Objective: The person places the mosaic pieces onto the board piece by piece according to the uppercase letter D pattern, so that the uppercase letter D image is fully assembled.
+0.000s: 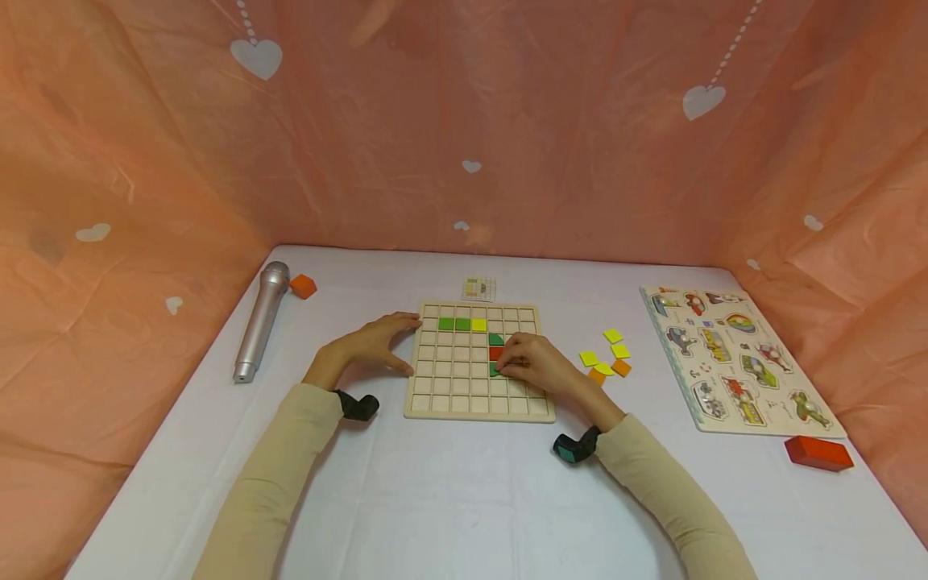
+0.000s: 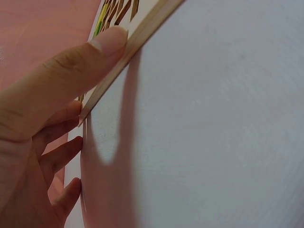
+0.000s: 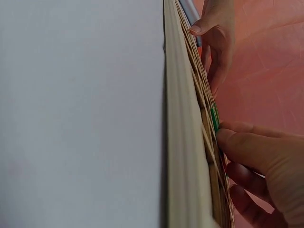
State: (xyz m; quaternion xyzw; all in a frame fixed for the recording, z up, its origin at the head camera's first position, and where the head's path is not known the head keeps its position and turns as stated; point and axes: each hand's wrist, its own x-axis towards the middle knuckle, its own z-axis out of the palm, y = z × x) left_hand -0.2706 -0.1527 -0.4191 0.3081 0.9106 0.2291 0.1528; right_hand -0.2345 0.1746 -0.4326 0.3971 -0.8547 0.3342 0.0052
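I'm seeing a pale wooden grid board point(image 1: 441, 387) midway between the worktop's point(image 1: 449, 499) left and right edges, thin raised ribs framing shallow square cells. The left hand point(image 1: 373, 342) is spread wide, thumb on the board's left edge. And the right hand point(image 1: 535, 361), narrow now, pinches a flat green tile point(image 1: 493, 370), partly hidden, on the board's right half, just nearside of a glossy red tile point(image 1: 495, 353).

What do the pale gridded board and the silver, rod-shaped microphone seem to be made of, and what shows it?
Pale rectangular gridded board: matte wood, probably; beige, faintly streaked edge. Silver rod-shaped microphone: satin metal or metallic-coloured plastic; its soft sheen fits both.
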